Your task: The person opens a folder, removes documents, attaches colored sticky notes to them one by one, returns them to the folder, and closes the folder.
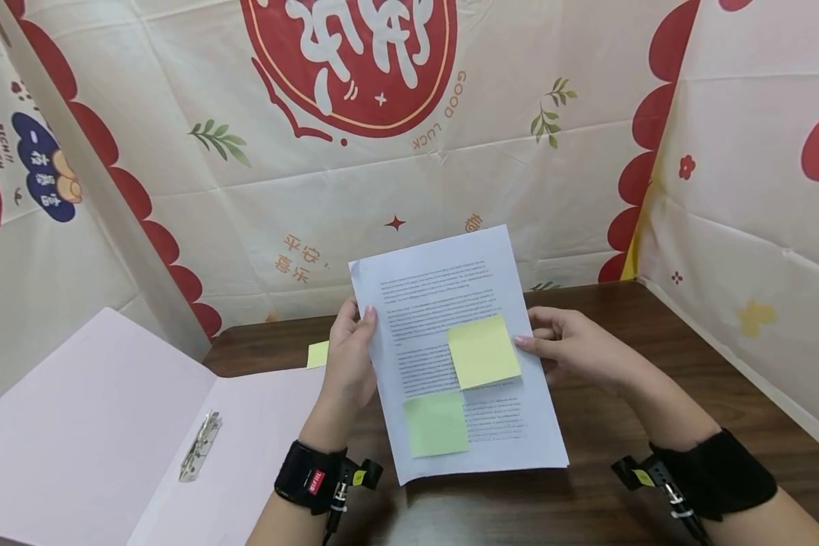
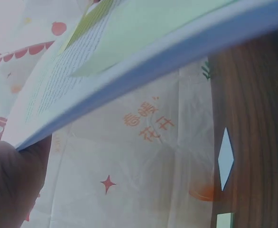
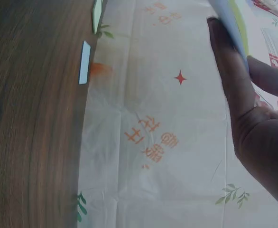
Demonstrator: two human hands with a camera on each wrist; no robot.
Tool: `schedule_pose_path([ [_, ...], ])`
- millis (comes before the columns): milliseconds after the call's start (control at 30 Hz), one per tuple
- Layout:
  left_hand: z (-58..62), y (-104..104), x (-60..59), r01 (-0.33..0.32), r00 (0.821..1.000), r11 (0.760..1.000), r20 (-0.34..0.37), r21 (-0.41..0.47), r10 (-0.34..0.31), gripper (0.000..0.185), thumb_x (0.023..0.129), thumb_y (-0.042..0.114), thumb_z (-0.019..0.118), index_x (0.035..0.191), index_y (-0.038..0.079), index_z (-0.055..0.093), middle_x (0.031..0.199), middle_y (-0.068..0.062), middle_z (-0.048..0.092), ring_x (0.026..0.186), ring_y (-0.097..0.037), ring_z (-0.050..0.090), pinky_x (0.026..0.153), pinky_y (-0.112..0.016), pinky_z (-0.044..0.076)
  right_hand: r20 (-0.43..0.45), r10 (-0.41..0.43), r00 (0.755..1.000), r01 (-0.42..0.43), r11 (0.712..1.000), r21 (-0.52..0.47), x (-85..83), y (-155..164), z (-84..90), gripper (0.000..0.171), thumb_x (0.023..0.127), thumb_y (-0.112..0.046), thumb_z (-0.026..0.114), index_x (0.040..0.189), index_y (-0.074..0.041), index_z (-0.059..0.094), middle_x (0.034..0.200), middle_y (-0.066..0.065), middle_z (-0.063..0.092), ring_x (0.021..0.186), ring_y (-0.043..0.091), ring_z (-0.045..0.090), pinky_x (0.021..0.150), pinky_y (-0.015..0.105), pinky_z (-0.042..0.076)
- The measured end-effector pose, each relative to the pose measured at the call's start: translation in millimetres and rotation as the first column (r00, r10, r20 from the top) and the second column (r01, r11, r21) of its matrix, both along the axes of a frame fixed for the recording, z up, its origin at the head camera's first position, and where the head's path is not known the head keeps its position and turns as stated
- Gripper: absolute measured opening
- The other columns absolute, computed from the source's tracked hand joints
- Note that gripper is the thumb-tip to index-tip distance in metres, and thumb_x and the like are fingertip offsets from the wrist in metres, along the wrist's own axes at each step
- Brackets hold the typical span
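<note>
A stack of printed sheets is held up over the table, tilted toward the head camera. My left hand grips its left edge, thumb on the front and fingers behind. At the right edge my right hand pinches the sheets, its thumb at the side of a yellow sticky note. Below that note, a green sticky note covers part of the text. The left wrist view shows the stack's lower edge from beneath; in the right wrist view the right fingers lie against the back.
An open white folder with a metal clip lies at the left. A yellow paper piece shows behind the left wrist. Small pale pieces, one white, lie on the brown table. Printed cloth hangs around it.
</note>
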State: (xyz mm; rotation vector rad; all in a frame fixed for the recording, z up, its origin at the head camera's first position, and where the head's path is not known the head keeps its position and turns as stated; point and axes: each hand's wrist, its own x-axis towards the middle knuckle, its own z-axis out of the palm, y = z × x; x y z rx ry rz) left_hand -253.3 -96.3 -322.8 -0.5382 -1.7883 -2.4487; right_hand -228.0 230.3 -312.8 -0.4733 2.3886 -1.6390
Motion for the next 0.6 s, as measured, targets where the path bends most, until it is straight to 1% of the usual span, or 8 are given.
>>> schedule_pose_path([
  [100, 3.1, -1, 0.6, -0.002, 1.000, 1.000, -0.005, -0.011, 0.002, 0.040, 0.117, 0.020, 0.032, 0.155, 0.012, 0.042, 0.125, -0.001, 0.064, 0.110, -0.017, 0.068, 0.095, -0.034, 0.054, -0.003, 0.019, 1.000, -0.019, 0.999, -0.035, 2.7, -1, 1.1, 0.058, 0.103, -0.018, 0.071, 0.152, 0.002, 0.048, 0.127, 0.025, 0.075, 0.095, 0.036, 0.081, 0.079, 0.052, 0.067],
  [233, 6.3, -3, 3.6, -0.006, 1.000, 1.000, -0.009, -0.028, 0.006, 0.040, 0.117, 0.021, 0.032, 0.154, 0.012, 0.041, 0.126, -0.002, 0.063, 0.112, -0.019, 0.067, 0.096, -0.035, 0.053, -0.027, 0.015, 1.000, -0.017, 0.998, -0.060, 5.8, -4, 2.4, 0.057, 0.102, -0.018, 0.072, 0.150, 0.003, 0.050, 0.128, 0.026, 0.074, 0.095, 0.035, 0.081, 0.079, 0.051, 0.067],
  [367, 10.7, -7, 5.6, 0.011, 1.000, 0.999, -0.004, -0.052, -0.012, 0.039, 0.117, 0.023, 0.031, 0.153, 0.012, 0.041, 0.128, -0.003, 0.061, 0.116, -0.020, 0.063, 0.098, -0.035, 0.050, -0.063, -0.001, 0.998, -0.002, 0.999, -0.051, 9.1, -4, 5.4, 0.054, 0.103, -0.017, 0.071, 0.149, 0.004, 0.052, 0.127, 0.027, 0.074, 0.093, 0.033, 0.082, 0.077, 0.048, 0.067],
  [400, 13.3, -8, 6.2, 0.016, 1.000, 0.997, -0.004, -0.075, -0.016, 0.037, 0.117, 0.026, 0.030, 0.149, 0.012, 0.042, 0.128, -0.003, 0.060, 0.116, -0.020, 0.062, 0.097, -0.035, 0.050, -0.072, -0.006, 0.997, 0.003, 0.999, -0.051, 10.3, -4, 6.6, 0.053, 0.103, -0.017, 0.071, 0.148, 0.004, 0.052, 0.127, 0.027, 0.075, 0.092, 0.032, 0.082, 0.077, 0.047, 0.067],
  [467, 19.0, -13, 7.0, 0.014, 1.000, 0.989, 0.002, -0.145, -0.013, 0.040, 0.118, 0.034, 0.027, 0.149, 0.013, 0.040, 0.134, -0.007, 0.060, 0.120, -0.023, 0.062, 0.098, -0.037, 0.051, -0.083, -0.022, 0.996, 0.017, 0.998, -0.055, 12.2, -2, 9.8, 0.050, 0.104, -0.017, 0.070, 0.146, 0.004, 0.053, 0.126, 0.027, 0.075, 0.091, 0.031, 0.082, 0.076, 0.046, 0.068],
  [533, 24.9, -25, 7.4, -0.015, 1.000, 0.969, 0.005, -0.245, 0.017, 0.043, 0.118, 0.037, 0.025, 0.150, 0.012, 0.036, 0.142, -0.013, 0.058, 0.127, -0.030, 0.062, 0.103, -0.045, 0.055, -0.090, -0.035, 0.995, 0.029, 0.998, -0.058, 13.3, 1, 13.2, 0.048, 0.104, -0.016, 0.069, 0.146, 0.004, 0.054, 0.126, 0.027, 0.075, 0.091, 0.029, 0.082, 0.076, 0.045, 0.068],
  [567, 27.5, -33, 7.5, -0.049, 0.999, 0.946, -0.004, -0.320, 0.050, 0.043, 0.118, 0.037, 0.024, 0.151, 0.012, 0.036, 0.146, -0.016, 0.057, 0.131, -0.034, 0.061, 0.106, -0.050, 0.055, -0.096, -0.039, 0.995, 0.034, 0.998, -0.060, 13.5, 2, 14.7, 0.048, 0.104, -0.016, 0.069, 0.146, 0.004, 0.054, 0.126, 0.027, 0.074, 0.091, 0.029, 0.082, 0.076, 0.045, 0.068],
  [600, 29.1, -42, 7.6, -0.103, 0.995, 0.897, -0.037, -0.429, 0.097, 0.044, 0.118, 0.036, 0.026, 0.152, 0.010, 0.036, 0.149, -0.019, 0.056, 0.134, -0.038, 0.060, 0.108, -0.054, 0.055, -0.099, -0.046, 0.994, 0.041, 0.997, -0.061, 13.7, 3, 15.9, 0.048, 0.104, -0.016, 0.069, 0.146, 0.003, 0.054, 0.127, 0.027, 0.074, 0.092, 0.029, 0.082, 0.077, 0.045, 0.068],
])
